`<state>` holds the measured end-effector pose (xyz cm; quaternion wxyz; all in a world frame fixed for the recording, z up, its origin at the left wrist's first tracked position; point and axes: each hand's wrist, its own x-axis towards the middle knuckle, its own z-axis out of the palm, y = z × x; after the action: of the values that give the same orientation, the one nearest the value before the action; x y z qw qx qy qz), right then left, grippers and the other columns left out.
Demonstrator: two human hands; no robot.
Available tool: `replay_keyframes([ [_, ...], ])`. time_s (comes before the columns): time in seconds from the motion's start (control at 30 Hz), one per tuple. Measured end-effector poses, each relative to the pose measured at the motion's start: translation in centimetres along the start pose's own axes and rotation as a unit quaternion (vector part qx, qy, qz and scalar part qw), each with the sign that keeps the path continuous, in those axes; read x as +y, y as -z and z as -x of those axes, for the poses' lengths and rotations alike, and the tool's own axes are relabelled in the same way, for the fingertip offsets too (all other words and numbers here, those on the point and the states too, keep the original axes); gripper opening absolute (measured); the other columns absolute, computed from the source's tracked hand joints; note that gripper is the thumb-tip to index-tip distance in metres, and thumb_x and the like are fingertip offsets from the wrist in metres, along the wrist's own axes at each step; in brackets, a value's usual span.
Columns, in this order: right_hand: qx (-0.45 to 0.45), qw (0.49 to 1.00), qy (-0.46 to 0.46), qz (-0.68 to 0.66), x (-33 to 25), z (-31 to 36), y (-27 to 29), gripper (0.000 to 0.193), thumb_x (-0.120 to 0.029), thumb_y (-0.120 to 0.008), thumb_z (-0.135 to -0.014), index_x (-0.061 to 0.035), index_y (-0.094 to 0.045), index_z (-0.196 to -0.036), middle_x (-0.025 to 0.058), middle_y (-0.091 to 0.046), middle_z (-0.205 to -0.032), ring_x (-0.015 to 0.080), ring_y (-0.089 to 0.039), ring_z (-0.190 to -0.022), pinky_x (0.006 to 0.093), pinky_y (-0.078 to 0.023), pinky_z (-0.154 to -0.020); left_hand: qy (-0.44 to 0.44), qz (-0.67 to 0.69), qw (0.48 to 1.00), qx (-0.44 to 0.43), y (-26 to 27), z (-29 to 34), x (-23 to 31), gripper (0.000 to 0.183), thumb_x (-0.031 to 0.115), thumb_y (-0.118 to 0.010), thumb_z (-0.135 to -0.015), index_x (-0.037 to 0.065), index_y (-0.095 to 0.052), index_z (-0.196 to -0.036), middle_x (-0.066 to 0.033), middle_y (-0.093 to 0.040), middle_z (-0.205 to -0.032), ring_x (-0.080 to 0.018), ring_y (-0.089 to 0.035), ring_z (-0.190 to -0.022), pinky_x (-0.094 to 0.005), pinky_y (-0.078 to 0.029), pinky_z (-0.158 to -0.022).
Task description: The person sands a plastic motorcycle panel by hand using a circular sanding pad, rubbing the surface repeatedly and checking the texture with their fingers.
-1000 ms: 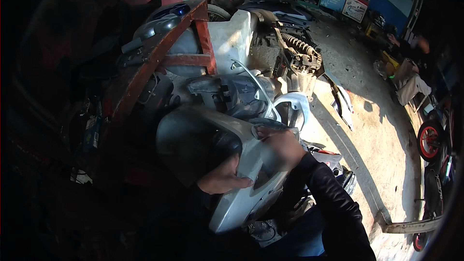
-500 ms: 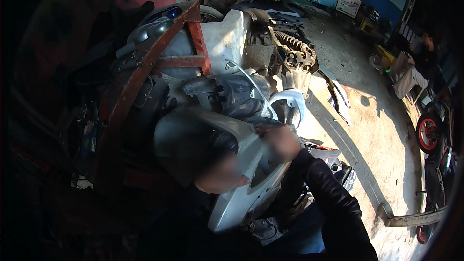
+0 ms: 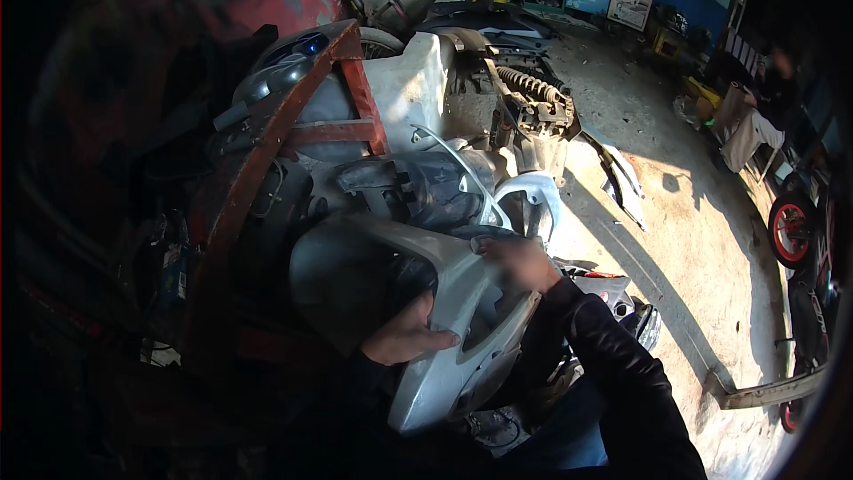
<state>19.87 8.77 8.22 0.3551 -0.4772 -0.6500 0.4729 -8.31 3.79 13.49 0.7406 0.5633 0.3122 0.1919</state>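
A pale grey motorcycle fairing panel (image 3: 426, 391) lies tilted in front of me, with a large opening on its left and a long narrow one on its right. My left hand (image 3: 411, 331) is closed round the panel's rim between the openings, thumb on top and fingers inside the left opening. At the panel's far right edge, my right hand (image 3: 520, 262) presses its fingers together on the surface. Something small and whitish shows at those fingertips, too blurred to name. Just beyond the panel lie a dark, dusty body part (image 3: 426, 182) and a curved pale trim piece (image 3: 530, 191).
A red metal frame (image 3: 267, 138) stands on the left. Farther off is a stripped scooter frame with a coil spring (image 3: 533, 84). A loose panel (image 3: 622, 182) lies on the concrete floor. At right are a red-rimmed wheel (image 3: 791, 229), a metal bar (image 3: 769, 391) and another person (image 3: 777, 93).
My right hand has shifted slightly over the panel's far edge, and the whitish bit at its fingertips now shows. My left hand keeps its grip. The whole view has shifted a little.
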Motion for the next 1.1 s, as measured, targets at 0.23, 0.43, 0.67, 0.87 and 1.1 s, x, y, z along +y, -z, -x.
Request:
replay_keyframes([
  [0.23, -0.011, 0.993, 0.028, 0.114, -2.7, 0.1, -1.2, 0.034, -0.009, -0.050, -0.088, -0.0026, -0.072, -0.114, 0.0213, -0.068, -0.121, 0.0345, -0.065, -0.116, 0.0390, -0.049, -0.103, 0.024, -0.020, 1.000, -0.002, 0.8, -0.1, 0.8, 0.071, 0.009, -0.070, -0.078, -0.001, -0.039, -0.141, -0.0068, -0.054, -0.124, -0.0149, -0.050, -0.117, -0.0327, -0.038, -0.105],
  [0.43, 0.101, 0.912, 0.329, 0.221, -4.5, 1.5, -4.8, 0.030, -0.011, -0.051, -0.087, -0.0008, -0.072, -0.107, 0.0204, -0.073, -0.097, 0.0380, -0.071, -0.091, 0.0422, -0.057, -0.086, 0.011, -0.006, 1.000, 0.006, 0.1, 0.0, 0.5, 0.071, 0.006, -0.070, -0.080, 0.000, -0.038, -0.142, -0.0068, -0.055, -0.123, -0.0145, -0.051, -0.116, -0.0329, -0.039, -0.104],
  [0.67, 0.055, 0.951, 0.257, 0.161, -5.4, 2.3, -6.0, 0.031, -0.008, -0.058, -0.085, -0.0025, -0.071, -0.112, 0.0188, -0.071, -0.112, 0.0333, -0.070, -0.104, 0.0400, -0.054, -0.093, -0.011, 0.012, 1.000, -0.023, 0.7, 0.2, 1.0, 0.075, 0.008, -0.071, -0.079, -0.001, -0.036, -0.144, -0.0068, -0.054, -0.123, -0.0149, -0.050, -0.118, -0.0325, -0.040, -0.103],
  [0.87, 0.035, 0.989, 0.106, 0.100, -4.3, 1.3, -3.4, 0.026, -0.010, -0.056, -0.091, -0.0024, -0.073, -0.109, 0.0165, -0.072, -0.114, 0.0307, -0.069, -0.107, 0.0379, -0.053, -0.095, 0.009, -0.004, 1.000, -0.002, 0.5, -0.1, 0.7, 0.078, 0.009, -0.069, -0.080, -0.002, -0.032, -0.148, -0.0072, -0.052, -0.128, -0.0157, -0.048, -0.122, -0.0327, -0.039, -0.105],
  [1.1, 0.029, 0.998, 0.046, 0.023, -0.8, 0.5, -1.9, 0.030, -0.011, -0.052, -0.092, 0.0010, -0.072, -0.111, 0.0179, -0.072, -0.113, 0.0288, -0.069, -0.107, 0.0371, -0.052, -0.096, 0.012, 0.018, 1.000, -0.019, 0.8, 0.0, 0.8, 0.078, 0.008, -0.068, -0.078, -0.003, -0.033, -0.147, -0.0082, -0.052, -0.130, -0.0165, -0.048, -0.123, -0.0336, -0.038, -0.106],
])
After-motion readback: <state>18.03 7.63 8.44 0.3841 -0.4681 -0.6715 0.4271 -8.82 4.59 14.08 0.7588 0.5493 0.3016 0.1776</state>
